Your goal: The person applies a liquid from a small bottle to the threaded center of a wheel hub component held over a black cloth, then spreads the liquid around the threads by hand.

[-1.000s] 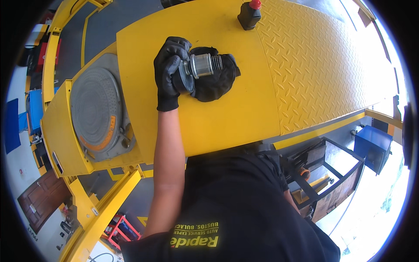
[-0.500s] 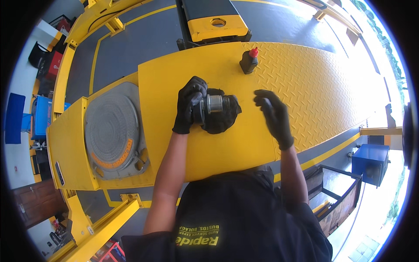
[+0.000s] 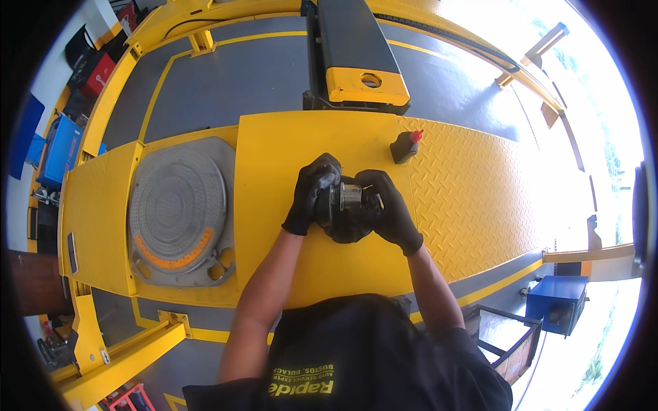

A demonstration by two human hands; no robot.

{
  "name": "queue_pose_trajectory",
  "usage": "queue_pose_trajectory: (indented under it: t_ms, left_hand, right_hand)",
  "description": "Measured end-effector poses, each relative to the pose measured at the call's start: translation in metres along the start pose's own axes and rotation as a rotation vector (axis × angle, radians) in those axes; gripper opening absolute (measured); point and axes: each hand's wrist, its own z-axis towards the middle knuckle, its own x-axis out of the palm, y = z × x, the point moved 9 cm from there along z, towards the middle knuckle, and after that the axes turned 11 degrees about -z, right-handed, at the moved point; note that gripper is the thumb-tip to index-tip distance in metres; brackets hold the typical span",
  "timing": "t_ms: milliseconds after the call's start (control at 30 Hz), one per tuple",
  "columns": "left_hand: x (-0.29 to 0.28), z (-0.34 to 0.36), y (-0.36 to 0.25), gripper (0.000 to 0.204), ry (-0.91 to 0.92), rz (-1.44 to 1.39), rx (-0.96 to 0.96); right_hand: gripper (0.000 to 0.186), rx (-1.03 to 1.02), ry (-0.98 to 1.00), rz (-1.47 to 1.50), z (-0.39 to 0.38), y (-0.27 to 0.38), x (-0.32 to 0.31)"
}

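Note:
My left hand (image 3: 312, 193) wears a black glove and is closed on the dark flanged end of a metal part (image 3: 349, 196), which has a shiny cylinder with a threaded right end. My gloved right hand (image 3: 394, 212) is wrapped over that right end, largely hiding it. Both hands hold the part over a crumpled black cloth (image 3: 346, 229) lying on the smooth yellow platform (image 3: 274, 144). A black bottle with a red cap (image 3: 404, 147) stands behind and right of my hands, by the seam with the treaded plate (image 3: 473, 198).
A round grey turntable (image 3: 178, 205) is set in the platform to the left. A black and yellow jack beam (image 3: 356, 55) extends behind it. Yellow lift rails (image 3: 110, 109) border the bay. A blue box (image 3: 555, 301) and a dark metal frame (image 3: 500, 335) are at lower right.
My right hand has come up from beside my body onto the part's threaded end. My left hand still holds the part. The view has shifted, showing more of the bay behind the platform.

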Motion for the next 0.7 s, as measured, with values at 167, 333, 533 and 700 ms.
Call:
queue_pose_trajectory:
  t_ms: [167,333,533,700]
  left_hand:
    - [0.001,-0.002,0.006,0.025,-0.046,-0.017,-0.060]
    - [0.001,0.002,-0.007,0.026,-0.003,0.032,0.093]
    - [0.006,0.001,-0.004,0.025,-0.003,-0.009,0.054]
    - [0.000,0.001,-0.002,0.024,-0.048,-0.048,0.061]
  right_hand:
    - [0.040,0.393,0.338,0.224,-0.014,-0.058,0.033]
    - [0.038,-0.264,0.021,-0.212,-0.002,0.017,0.001]
    - [0.048,0.432,0.439,0.304,-0.009,-0.056,0.030]
    - [0.039,-0.060,0.120,0.215,0.005,-0.006,-0.004]
